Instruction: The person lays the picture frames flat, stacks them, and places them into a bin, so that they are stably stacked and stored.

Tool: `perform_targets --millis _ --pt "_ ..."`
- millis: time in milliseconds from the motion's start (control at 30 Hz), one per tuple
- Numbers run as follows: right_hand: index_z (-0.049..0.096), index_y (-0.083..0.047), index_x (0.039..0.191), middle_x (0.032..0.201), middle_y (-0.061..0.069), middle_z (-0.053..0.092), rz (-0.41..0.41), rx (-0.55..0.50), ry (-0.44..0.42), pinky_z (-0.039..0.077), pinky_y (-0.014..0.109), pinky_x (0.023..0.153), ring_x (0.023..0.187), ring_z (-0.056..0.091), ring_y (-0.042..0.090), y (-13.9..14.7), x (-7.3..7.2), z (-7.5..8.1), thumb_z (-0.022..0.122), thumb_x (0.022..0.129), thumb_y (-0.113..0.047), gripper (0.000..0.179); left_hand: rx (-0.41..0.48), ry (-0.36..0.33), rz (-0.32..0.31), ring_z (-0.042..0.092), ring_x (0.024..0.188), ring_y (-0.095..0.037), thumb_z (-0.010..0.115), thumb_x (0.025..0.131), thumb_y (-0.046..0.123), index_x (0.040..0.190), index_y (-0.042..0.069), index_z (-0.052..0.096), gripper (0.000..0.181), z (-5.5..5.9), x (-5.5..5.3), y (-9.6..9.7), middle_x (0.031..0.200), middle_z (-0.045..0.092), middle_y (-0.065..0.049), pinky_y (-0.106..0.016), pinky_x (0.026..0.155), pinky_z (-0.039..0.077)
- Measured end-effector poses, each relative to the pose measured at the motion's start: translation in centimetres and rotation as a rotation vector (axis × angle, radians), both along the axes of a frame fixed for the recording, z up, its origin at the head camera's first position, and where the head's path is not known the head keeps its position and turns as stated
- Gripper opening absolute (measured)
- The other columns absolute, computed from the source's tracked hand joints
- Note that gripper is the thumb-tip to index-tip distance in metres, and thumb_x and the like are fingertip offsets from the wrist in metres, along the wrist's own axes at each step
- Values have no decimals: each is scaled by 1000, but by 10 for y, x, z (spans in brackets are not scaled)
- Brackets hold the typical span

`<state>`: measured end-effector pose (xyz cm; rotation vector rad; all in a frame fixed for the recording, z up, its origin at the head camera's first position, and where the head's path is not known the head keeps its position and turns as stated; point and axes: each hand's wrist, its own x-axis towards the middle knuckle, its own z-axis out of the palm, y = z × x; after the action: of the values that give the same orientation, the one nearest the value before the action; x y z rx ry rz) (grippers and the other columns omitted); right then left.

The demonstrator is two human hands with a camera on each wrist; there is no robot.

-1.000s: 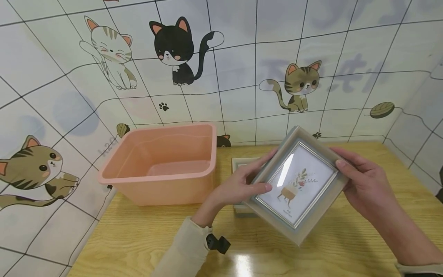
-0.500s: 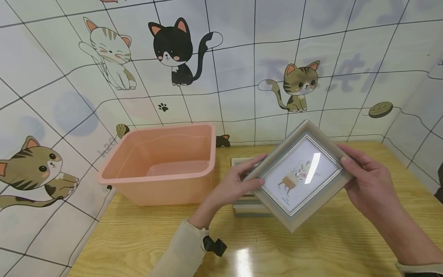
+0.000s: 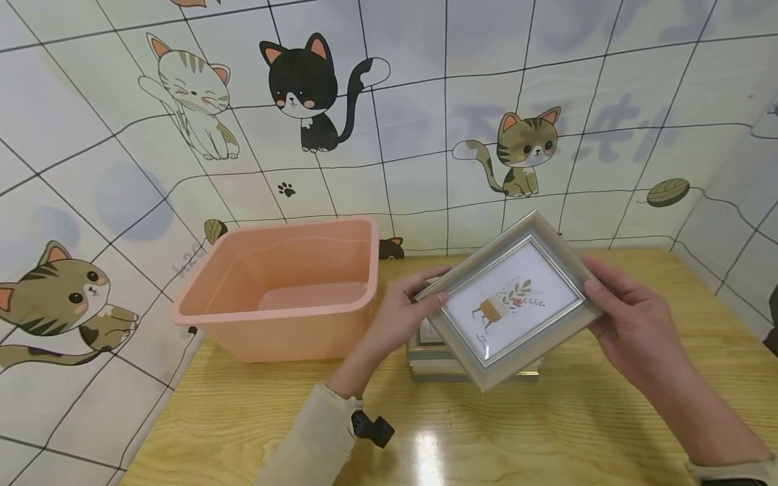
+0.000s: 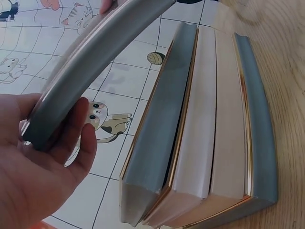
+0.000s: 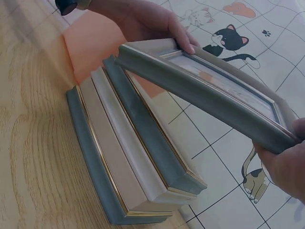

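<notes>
Head view: both hands are grasping a tilted picture frame [image 3: 510,304] above a stack of frames [image 3: 444,370].
The left hand [image 3: 404,310] is pinching one corner, thumb on the face; the right hand [image 3: 632,314] is gripping the opposite corner. Compared with half a second earlier, the picture frame is sitting slightly farther left, glare is showing at the lower corner instead of across the flowers, and more of the stack is appearing. The picture frame is hiding most of the stack's top; the lettering beneath the print is appearing too small to read.
</notes>
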<state>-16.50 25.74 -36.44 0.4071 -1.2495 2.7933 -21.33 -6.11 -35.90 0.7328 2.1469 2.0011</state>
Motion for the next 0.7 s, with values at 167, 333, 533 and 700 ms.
perform_targets --millis 167,333,533,700 --pt "68 -1 133 126 8 67 10 90 -37 57 33 88 107 70 19 1 2 -3 47 102 13 39 16 11 142 71 83 -24 68 96 6 132 7 68 36 0 -4 1 116 69 -20 -40 69 61" --pt "69 -8 133 123 3 69 2 237 -72 57 29 86 106 69 15 3 4 -9 52 101 12 41 16 18 292 67 82 -18 72 94 9 121 10 75 27 -1 -11 7 111 70 -11 -35 69 60" --pt "61 -14 143 118 1 67 -25 575 -135 57 26 84 102 68 12 2 8 -17 59 102 0 43 2 -3 419 65 79 -18 70 94 6 116 7 74 22 -2 -15 15 101 70 -11 -32 68 58" --pt "38 -1 156 127 16 62 -90 973 -133 58 26 81 100 66 7 -6 14 -20 62 104 -17 60 -10 -33 475 62 77 -15 67 95 2 117 5 69 23 -4 -20 20 101 68 -14 -26 66 54"
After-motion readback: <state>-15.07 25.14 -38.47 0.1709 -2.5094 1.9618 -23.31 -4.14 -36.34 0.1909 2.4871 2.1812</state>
